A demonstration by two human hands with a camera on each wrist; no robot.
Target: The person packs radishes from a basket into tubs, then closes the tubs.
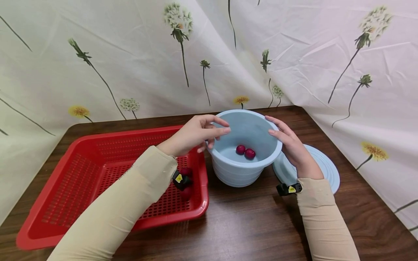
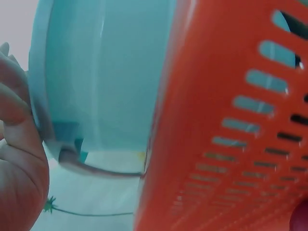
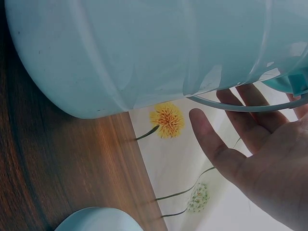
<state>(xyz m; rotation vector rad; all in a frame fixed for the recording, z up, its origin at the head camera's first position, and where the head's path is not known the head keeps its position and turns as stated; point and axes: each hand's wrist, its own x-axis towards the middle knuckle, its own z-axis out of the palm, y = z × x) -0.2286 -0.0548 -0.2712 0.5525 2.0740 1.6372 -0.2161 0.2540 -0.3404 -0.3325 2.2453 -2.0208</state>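
A light blue bucket (image 1: 238, 174) stands upright on the table with two dark red plums (image 1: 249, 153) on its bottom. My left hand (image 1: 199, 132) is at its left rim, thumb and forefinger reaching over the opening with nothing between them. On the opposite side, my right hand (image 1: 290, 145) touches the rim with thumb and forefinger. The right wrist view shows that hand's fingers (image 3: 211, 137) extended beside the wire-like handle (image 3: 250, 108). Partly behind my left wrist, more plums (image 1: 186, 194) lie in the red basket (image 1: 107, 137).
A round blue lid (image 1: 321, 163) lies on the table right of the bucket, partly behind my right hand. The basket's right edge is close beside the bucket. A flower-printed cloth (image 1: 140, 61) hangs behind the dark wooden table (image 1: 241, 217).
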